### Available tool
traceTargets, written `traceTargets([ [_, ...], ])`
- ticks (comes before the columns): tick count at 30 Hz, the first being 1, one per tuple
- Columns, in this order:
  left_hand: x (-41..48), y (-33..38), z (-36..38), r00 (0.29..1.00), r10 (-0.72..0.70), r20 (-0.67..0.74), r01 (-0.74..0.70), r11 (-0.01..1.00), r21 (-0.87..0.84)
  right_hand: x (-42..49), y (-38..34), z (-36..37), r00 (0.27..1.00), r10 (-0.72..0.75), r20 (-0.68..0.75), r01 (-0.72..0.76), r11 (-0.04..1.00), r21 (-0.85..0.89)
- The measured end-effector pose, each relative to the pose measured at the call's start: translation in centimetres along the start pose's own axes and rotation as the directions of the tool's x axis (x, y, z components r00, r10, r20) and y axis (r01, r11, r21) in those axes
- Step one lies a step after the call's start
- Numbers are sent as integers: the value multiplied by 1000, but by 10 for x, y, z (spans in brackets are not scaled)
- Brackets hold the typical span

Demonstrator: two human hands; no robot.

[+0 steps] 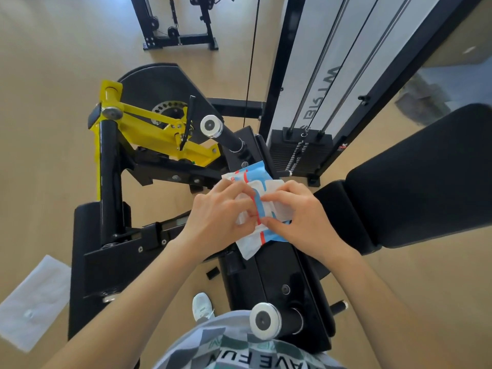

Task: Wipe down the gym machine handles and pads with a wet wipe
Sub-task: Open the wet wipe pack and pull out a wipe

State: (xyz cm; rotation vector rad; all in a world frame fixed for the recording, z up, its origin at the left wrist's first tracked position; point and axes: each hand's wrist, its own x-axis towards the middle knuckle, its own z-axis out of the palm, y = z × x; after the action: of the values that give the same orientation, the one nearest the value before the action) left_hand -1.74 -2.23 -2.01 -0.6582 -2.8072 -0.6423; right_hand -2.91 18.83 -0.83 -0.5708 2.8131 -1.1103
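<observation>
Wet wipe pack held over the machine frame, beside the black pad. Left hand grip clamped on the pack's edge; right hand pinching at its flap. Likely risks: a hard tug drags out several wipes, or the pack slips.

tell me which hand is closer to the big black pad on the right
Right. The right hand grips the wipe pack just beside the big black pad; the left hand holds the pack's other side, farther from the pad.
</observation>
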Motion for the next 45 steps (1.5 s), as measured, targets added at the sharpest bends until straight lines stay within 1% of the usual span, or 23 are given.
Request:
traceTargets([
  [4, 4, -9, 0, 1000, -23, 17, 24, 998, -56, 0, -3, 0, 1000, 24, 14, -24, 1000, 16],
  [6, 6, -15, -2, 997, -75, 13, 76, 985, -153, 2, -6, -1, 1000, 13, 23, -13, 1000, 15],
  [8, 11, -23, -3, 981, -194, -3, 182, 926, -330, 6, -10, -4, 999, 9, 51, -9, 1000, 4],
  [9, 13, -27, -3, 968, -249, -9, 227, 896, -383, 9, -12, -5, 997, 9, 72, -8, 1000, -9],
  [11, 18, -35, -1, 950, -311, -19, 275, 867, -416, 15, -15, -7, 994, -2, 108, 5, 1000, -30],
  [14, 19, -40, 8, 929, -368, -26, 301, 796, -526, 27, -19, -8, 989, -15, 144, 21, 999, -38],
  [17, 16, -39, 17, 891, -447, -78, 323, 746, -583, 42, -24, -7, 976, -26, 218, 59, 988, -145],
  [20, 14, -37, 22, 880, -463, -104, 313, 730, -607, 51, -31, -4, 951, -50, 304, 138, 952, -273],
  [22, 14, -38, 23, 877, -467, -111, 305, 722, -621, 54, -34, -2, 943, -56, 328, 169, 930, -327],
  [24, 14, -40, 24, 880, -459, -124, 291, 727, -622, 56, -34, 1, 942, -74, 327, 192, 918, -348],
  [29, 12, -42, 24, 886, -439, -148, 262, 740, -620, 51, -28, 8, 943, -206, 262, 298, 876, -380],
  [31, 12, -42, 23, 890, -430, -150, 250, 738, -627, 49, -24, 10, 938, -239, 251, 323, 865, -385],
  [32, 12, -43, 23, 892, -426, -150, 246, 736, -631, 48, -22, 10, 938, -244, 246, 322, 874, -363],
  [34, 12, -43, 23, 893, -425, -146, 243, 730, -638, 46, -18, 8, 949, -219, 226, 275, 928, -252],
  [36, 12, -42, 23, 894, -427, -139, 246, 724, -645, 44, -16, 4, 964, -136, 229, 162, 982, -96],
  [37, 13, -42, 23, 894, -427, -134, 247, 720, -648, 43, -17, 2, 970, -88, 229, 97, 995, -29],
  [39, 13, -42, 23, 896, -426, -126, 250, 718, -650, 43, -17, -1, 983, -7, 182, -3, 998, 55],
  [41, 13, -42, 23, 894, -431, -123, 254, 713, -654, 44, -16, -2, 993, 12, 121, -20, 998, 67],
  [43, 13, -42, 22, 891, -436, -125, 257, 712, -653, 44, -14, -2, 993, -10, 116, 5, 999, 44],
  [45, 13, -42, 23, 890, -437, -131, 254, 714, -653, 42, -15, 1, 989, -22, 146, 31, 998, -59],
])
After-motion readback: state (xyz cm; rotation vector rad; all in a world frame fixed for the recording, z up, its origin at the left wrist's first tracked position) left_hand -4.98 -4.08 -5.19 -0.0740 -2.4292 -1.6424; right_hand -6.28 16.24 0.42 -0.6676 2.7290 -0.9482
